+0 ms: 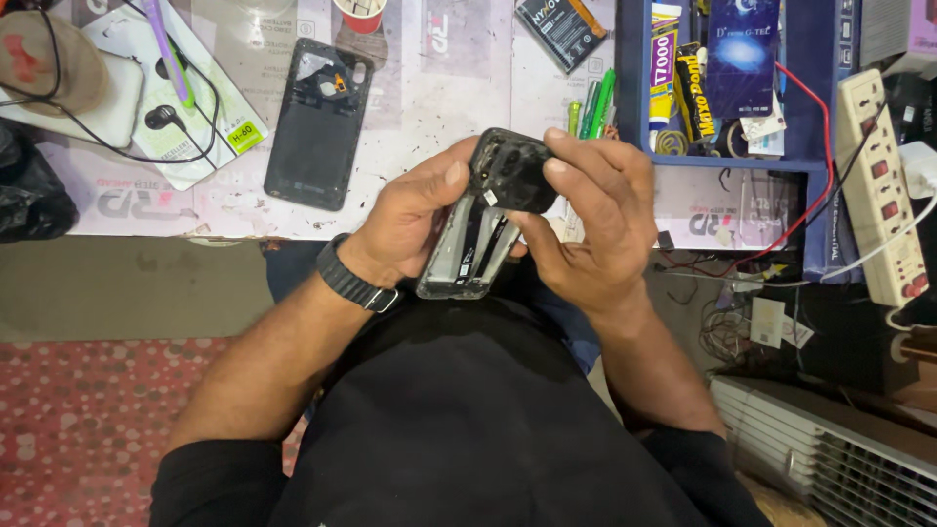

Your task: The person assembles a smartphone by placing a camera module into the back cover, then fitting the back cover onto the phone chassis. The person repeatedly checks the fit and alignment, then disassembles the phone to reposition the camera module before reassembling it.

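Both my hands hold an opened smartphone (475, 249) over my lap, its grey frame and inner parts showing. My left hand (410, 220), with a black watch on the wrist, grips the phone's left side, thumb near the top. My right hand (595, 220) holds the right side, and its fingers press a black plastic piece (512, 168) at the phone's upper end. A separate black back cover (317, 122) lies flat on the workbench to the left, apart from my hands.
The workbench (439, 88) carries a black battery pack (561, 31), green pens (597, 102), earphones on a white card (171, 88) and a red cup (361, 14). A blue shelf (727, 78) with glue tubes stands right, beside a white power strip (878, 185). A heater grille (830, 449) sits low right.
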The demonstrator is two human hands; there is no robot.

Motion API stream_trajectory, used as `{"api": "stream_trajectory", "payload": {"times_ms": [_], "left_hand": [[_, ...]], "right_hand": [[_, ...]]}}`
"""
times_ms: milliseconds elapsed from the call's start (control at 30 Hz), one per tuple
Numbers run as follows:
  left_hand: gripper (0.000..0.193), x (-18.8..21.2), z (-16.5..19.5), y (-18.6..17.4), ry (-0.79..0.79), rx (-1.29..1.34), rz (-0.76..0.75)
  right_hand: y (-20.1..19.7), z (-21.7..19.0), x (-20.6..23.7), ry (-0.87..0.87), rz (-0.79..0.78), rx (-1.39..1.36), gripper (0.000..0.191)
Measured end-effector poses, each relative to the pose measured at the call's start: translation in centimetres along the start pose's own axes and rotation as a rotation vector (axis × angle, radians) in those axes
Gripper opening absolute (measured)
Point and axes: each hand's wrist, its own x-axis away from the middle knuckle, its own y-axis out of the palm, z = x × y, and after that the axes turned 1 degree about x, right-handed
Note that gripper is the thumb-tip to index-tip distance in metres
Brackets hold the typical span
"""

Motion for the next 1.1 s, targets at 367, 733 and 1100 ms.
{"api": "stream_trajectory", "payload": {"times_ms": [367,733,1100], "left_hand": [[0.058,0.11,-0.42,-0.28,0.017,-0.016,0.010],[0.060,0.19,-0.46,-0.47,0.020,-0.023,0.003],[0.060,0.20,-0.53,-0.57,0.023,-0.005,-0.004]], "right_hand": [[0.31,0.42,0.49,0.019,-0.041,0.030,0.047],[0.51,0.71,0.79,0.025,-0.054,0.002,0.046],[0.80,0.52,0.96,0.020,-0.052,0.022,0.046]]}}
